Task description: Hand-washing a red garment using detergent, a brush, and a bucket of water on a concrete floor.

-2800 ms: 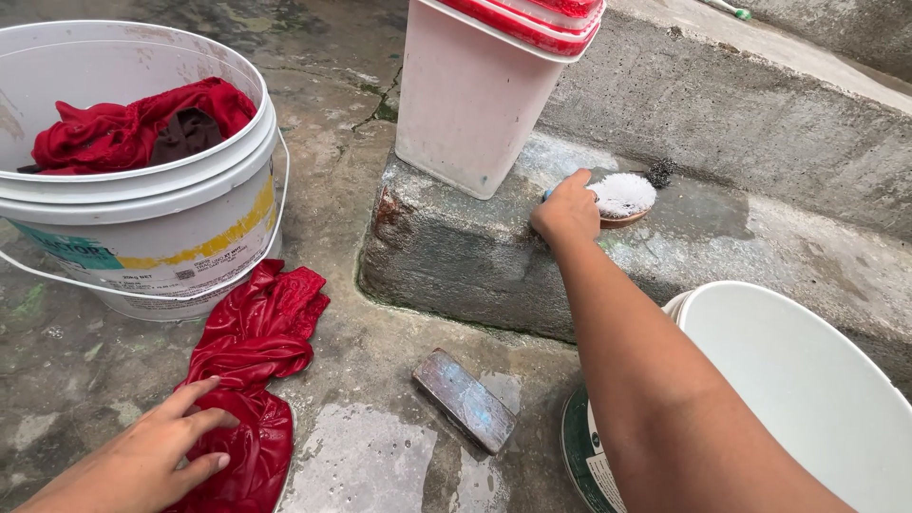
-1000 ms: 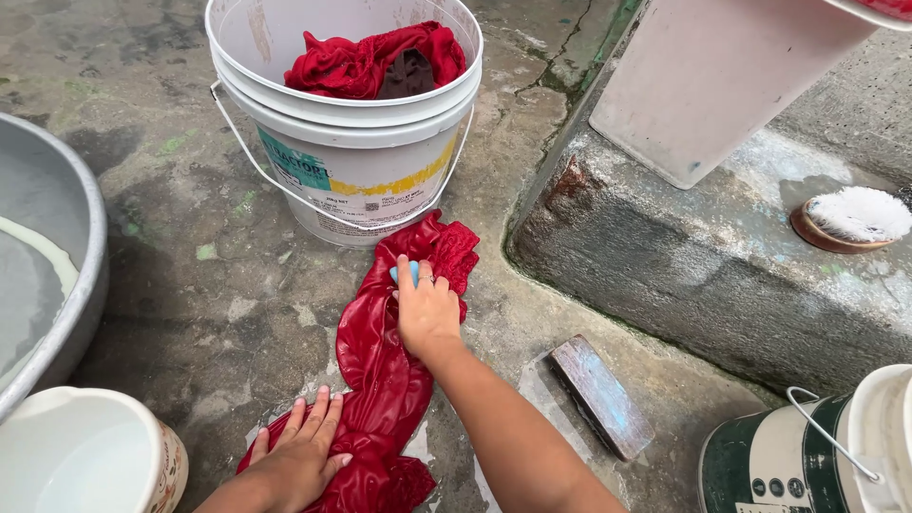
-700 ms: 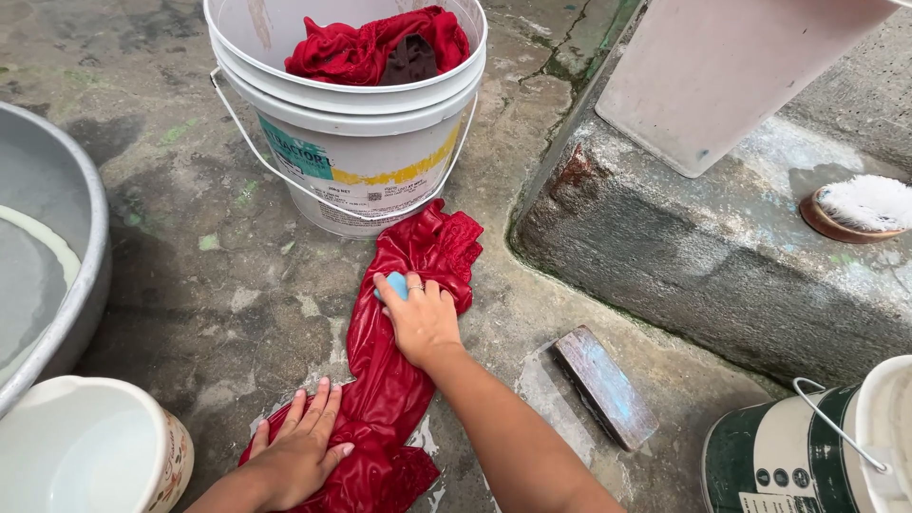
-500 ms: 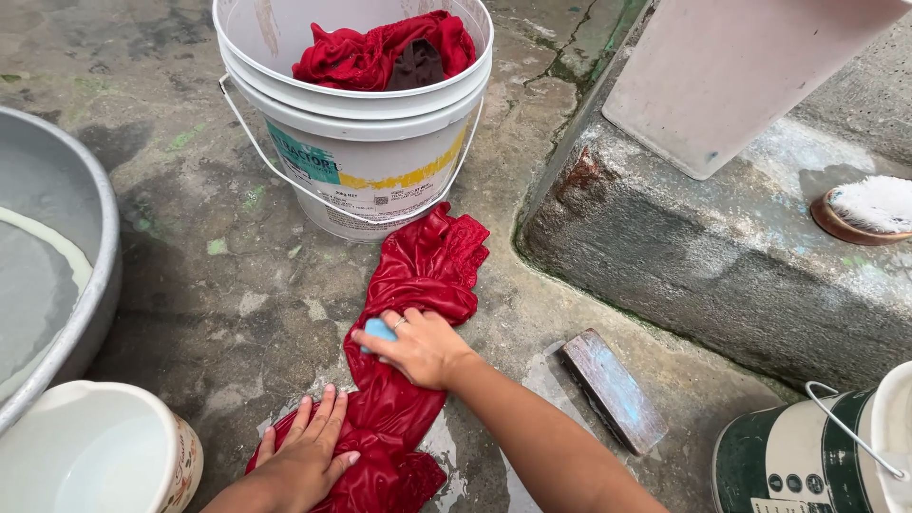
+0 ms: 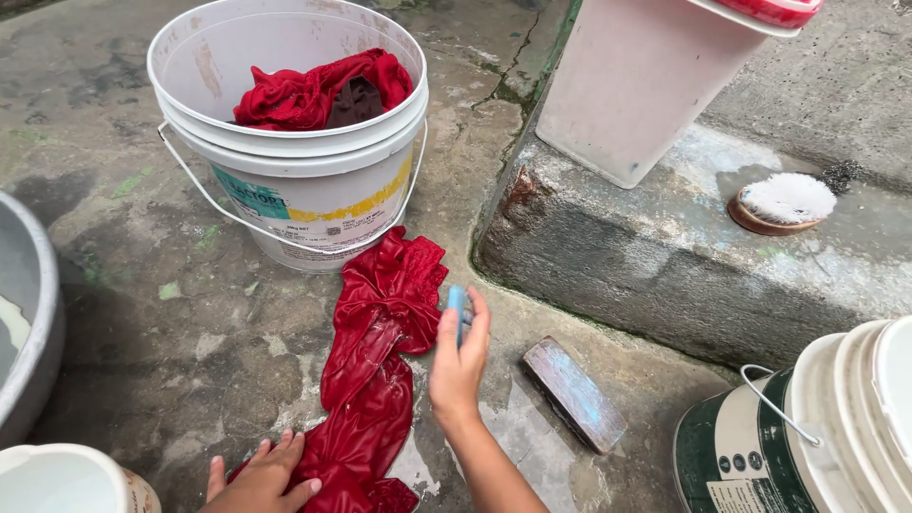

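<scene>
A white bucket (image 5: 294,180) with red cloth inside is positioned at upper left of the frame. Directly below it, a wet red garment (image 5: 375,370) is spread on the concrete floor (image 5: 142,313). The garment's lower end is pinned by the left hand (image 5: 261,480), fingers flat and extended. At centre, 1 blue soap piece (image 5: 457,310) is gripped by the right hand (image 5: 459,366), fingers closed around it, beside the garment's right edge.

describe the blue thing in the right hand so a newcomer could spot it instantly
Start at the white bucket holding red cloth, then follow the wet red garment lying on the concrete below it. At the garment's right edge, the right hand pinches a small light-blue bar. It is the only blue thing beside the cloth; the nearby flat block is larger and brownish.
</scene>
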